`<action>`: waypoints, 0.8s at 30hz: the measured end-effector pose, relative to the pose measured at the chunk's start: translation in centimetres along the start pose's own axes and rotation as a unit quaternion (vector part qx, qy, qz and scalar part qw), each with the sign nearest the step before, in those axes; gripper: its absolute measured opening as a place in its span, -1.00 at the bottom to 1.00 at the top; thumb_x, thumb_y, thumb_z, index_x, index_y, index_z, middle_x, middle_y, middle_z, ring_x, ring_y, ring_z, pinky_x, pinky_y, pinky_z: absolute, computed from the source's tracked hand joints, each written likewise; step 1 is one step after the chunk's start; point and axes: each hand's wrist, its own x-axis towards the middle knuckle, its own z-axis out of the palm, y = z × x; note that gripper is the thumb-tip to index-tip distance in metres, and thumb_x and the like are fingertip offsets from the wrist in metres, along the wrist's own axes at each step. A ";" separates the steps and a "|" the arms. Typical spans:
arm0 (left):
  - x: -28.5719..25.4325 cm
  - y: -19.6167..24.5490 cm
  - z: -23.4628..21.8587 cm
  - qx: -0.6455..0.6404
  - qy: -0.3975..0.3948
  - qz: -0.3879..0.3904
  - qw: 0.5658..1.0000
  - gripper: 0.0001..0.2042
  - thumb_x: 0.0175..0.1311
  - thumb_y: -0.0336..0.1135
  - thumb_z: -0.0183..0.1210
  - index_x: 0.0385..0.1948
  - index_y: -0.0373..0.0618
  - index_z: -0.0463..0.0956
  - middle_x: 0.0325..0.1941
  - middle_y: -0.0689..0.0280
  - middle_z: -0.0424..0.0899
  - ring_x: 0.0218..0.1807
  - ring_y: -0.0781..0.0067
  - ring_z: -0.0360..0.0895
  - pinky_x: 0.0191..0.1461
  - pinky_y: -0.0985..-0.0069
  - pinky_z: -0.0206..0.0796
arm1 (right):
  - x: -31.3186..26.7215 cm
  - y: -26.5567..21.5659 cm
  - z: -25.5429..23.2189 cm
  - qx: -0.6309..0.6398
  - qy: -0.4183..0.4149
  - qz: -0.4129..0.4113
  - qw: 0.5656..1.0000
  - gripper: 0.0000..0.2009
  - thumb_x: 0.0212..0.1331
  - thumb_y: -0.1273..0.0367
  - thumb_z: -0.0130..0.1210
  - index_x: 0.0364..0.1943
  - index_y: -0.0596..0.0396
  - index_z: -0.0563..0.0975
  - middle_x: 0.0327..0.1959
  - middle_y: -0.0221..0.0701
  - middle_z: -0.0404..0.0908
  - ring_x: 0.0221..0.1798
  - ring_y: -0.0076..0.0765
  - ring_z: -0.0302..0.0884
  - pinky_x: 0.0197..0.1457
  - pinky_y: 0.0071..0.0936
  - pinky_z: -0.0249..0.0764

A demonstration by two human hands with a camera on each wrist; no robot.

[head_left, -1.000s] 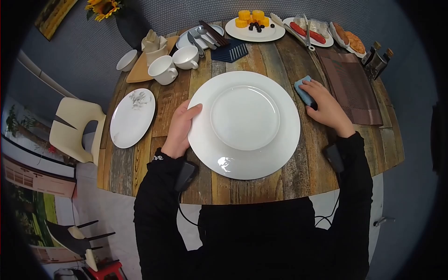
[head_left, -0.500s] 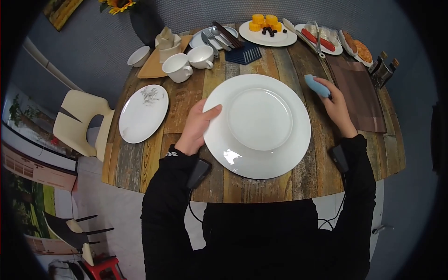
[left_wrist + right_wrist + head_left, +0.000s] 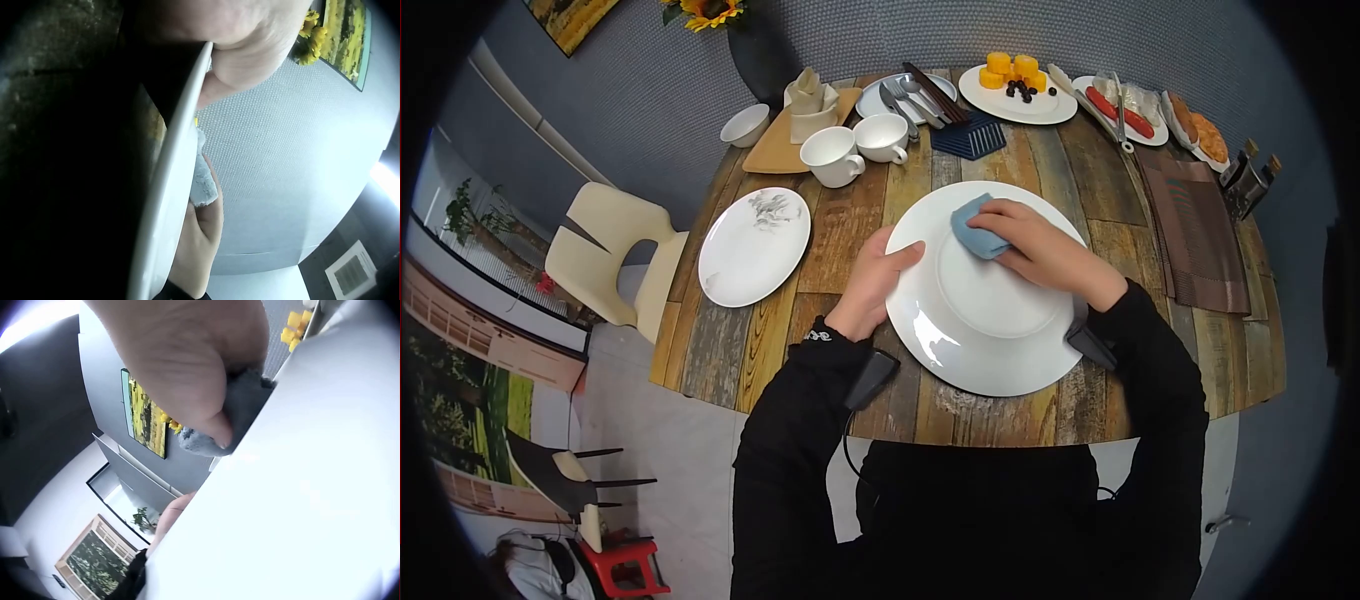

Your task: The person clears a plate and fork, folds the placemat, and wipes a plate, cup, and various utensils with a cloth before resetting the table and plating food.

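A large white plate [image 3: 1000, 350] is held up in front of the body, its face tilted toward the head camera. My left hand [image 3: 872, 285] grips its left rim, thumb on the upper face and fingers out of sight behind. With my right hand [image 3: 1040, 245] I hold a folded blue cloth [image 3: 977, 228] against the plate's upper middle. The right wrist view shows the cloth [image 3: 240, 409] bunched under the thumb, right at the plate's surface [image 3: 294, 506]. Edge-on in the left wrist view, the plate [image 3: 178, 169] has the left hand [image 3: 231, 50] at its rim.
An oval patterned plate [image 3: 750, 255] lies on the wooden table at left. Behind stand two white cups [image 3: 832, 155], a wooden tray [image 3: 775, 150] and a cutlery plate [image 3: 870, 98]. Food plates [image 3: 1055, 108] line the back right; a brown placemat [image 3: 1200, 240] lies at right.
My right hand has lifted the blue cloth off the table at right and brought it left onto the plate. The left hand keeps its grip on the rim; the head view has shifted.
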 end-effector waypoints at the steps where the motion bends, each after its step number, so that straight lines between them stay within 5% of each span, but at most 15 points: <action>1: 0.0 0.0 0.0 -0.010 -0.006 0.001 1.000 -0.73 0.12 -0.47 0.03 -0.14 -0.34 0.29 -0.21 0.18 0.50 -0.24 0.42 0.49 -0.19 0.52 0.36 | 0.2 -0.2 0.2 0.036 -0.030 0.005 0.999 -0.59 -0.14 0.56 -0.01 -0.06 0.13 0.37 -0.01 -0.23 0.30 0.09 -0.12 0.22 0.14 -0.36 0.16; 12: -0.3 0.1 0.2 -0.017 0.005 -0.005 1.000 -0.72 0.16 -0.45 0.00 -0.10 -0.32 0.29 -0.19 0.18 0.50 -0.24 0.44 0.50 -0.18 0.52 0.37 | -1.6 -1.9 0.1 0.147 -0.156 -0.102 0.972 -0.58 -0.28 0.52 -0.03 -0.14 0.12 0.45 -0.08 -0.27 0.35 0.03 -0.14 0.25 0.12 -0.34 0.15; 19: -0.4 0.4 0.4 -0.013 -0.005 -0.007 1.000 -0.73 0.16 -0.44 0.00 -0.11 -0.33 0.29 -0.19 0.19 0.50 -0.22 0.45 0.50 -0.17 0.53 0.37 | -2.8 -1.1 -2.2 0.268 -0.285 -0.059 0.919 -0.68 -0.30 0.51 -0.04 -0.30 0.14 0.53 -0.21 -0.35 0.46 -0.12 -0.31 0.37 -0.01 -0.47 0.27; 24: -0.3 0.4 0.4 -0.012 -0.001 -0.005 1.000 -0.73 0.16 -0.44 0.00 -0.11 -0.34 0.29 -0.18 0.19 0.50 -0.22 0.45 0.50 -0.15 0.53 0.36 | -2.0 0.8 -4.4 0.279 -0.240 0.026 0.929 -0.69 -0.22 0.50 -0.08 -0.27 0.12 0.52 -0.19 -0.37 0.47 -0.10 -0.41 0.37 -0.08 -0.50 0.31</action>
